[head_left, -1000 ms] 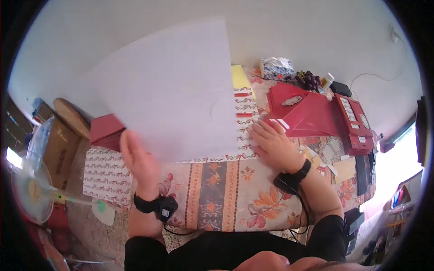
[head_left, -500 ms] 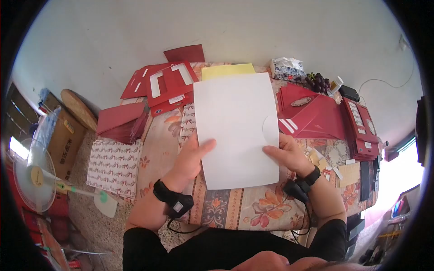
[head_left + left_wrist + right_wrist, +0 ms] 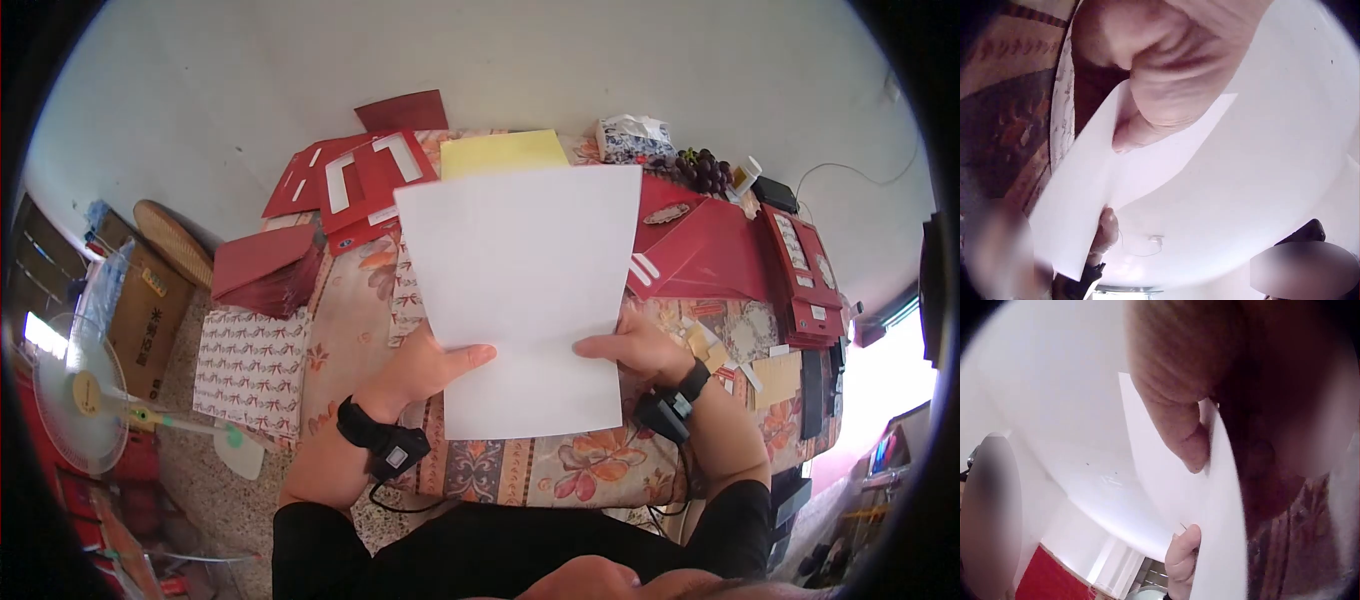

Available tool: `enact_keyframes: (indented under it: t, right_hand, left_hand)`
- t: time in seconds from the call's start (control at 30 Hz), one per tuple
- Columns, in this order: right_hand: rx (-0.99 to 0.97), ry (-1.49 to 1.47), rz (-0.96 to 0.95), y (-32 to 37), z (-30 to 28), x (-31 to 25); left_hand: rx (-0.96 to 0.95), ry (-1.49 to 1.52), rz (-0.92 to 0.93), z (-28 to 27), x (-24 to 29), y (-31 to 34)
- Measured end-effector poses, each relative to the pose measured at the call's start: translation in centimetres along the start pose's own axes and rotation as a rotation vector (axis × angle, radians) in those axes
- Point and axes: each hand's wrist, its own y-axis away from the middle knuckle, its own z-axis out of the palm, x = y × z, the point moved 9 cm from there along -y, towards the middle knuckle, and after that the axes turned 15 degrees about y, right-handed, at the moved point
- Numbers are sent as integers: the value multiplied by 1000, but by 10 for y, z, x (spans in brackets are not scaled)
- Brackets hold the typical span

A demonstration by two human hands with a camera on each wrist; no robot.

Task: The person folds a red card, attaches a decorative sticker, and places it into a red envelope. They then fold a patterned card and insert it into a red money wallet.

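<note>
A blank white sheet [image 3: 525,260] is held up over the table in the head view, its face toward the camera. My left hand [image 3: 425,368] grips its left edge, thumb across the front and fingers behind it. On the opposite edge my right hand [image 3: 640,350] pinches the sheet the same way. The left wrist view has the left thumb [image 3: 1160,106] lying on the sheet [image 3: 1079,187], which bends slightly. In the right wrist view the right thumb [image 3: 1179,431] presses on the paper [image 3: 1222,506]. Fingers behind the sheet are mostly hidden.
Yellow paper [image 3: 500,152] lies beyond the sheet. Red folders [image 3: 375,180] and a red stack [image 3: 265,265] are at left, above patterned sheets [image 3: 250,365]. Right are red envelopes [image 3: 715,250], grapes [image 3: 703,170], a tissue pack [image 3: 635,140] and a red box-like stack [image 3: 800,275].
The white sheet came down from the upper left to the middle, and the right hand took hold of its right edge. Since then, it has moved slightly nearer the body, with both thumbs farther inward.
</note>
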Motion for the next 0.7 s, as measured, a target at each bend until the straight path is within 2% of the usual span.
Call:
enact_keyframes:
  t: [0.07, 0.17, 0.23, 0.27, 0.33, 0.47, 0.53, 0.7]
  right_hand:
    - [14, -191, 26, -1, 1, 6]
    - [57, -286, 59, -1, -3, 10]
    - [63, -345, 70, 1, -6, 8]
    - [69, -404, 79, 3, -8, 7]
    - [81, -436, 96, 4, -11, 5]
    - [96, -495, 132, 4, -14, 16]
    - [105, -491, 115, 4, -9, 7]
    - [38, -388, 17, -4, 14, 7]
  left_hand:
    - [-4, -19, 1, 1, 1, 1]
    - [-34, 24, -18, 2, 0, 1]
    - [5, 327, -120, -1, -9, 2]
    - [5, 325, -119, -3, -7, -1]
    - [-42, 805, -105, 1, 0, -7]
    - [-4, 782, -93, 5, -7, -7]
    - [14, 201, -10, 0, -15, 0]
    - [-17, 286, 19, 5, -23, 3]
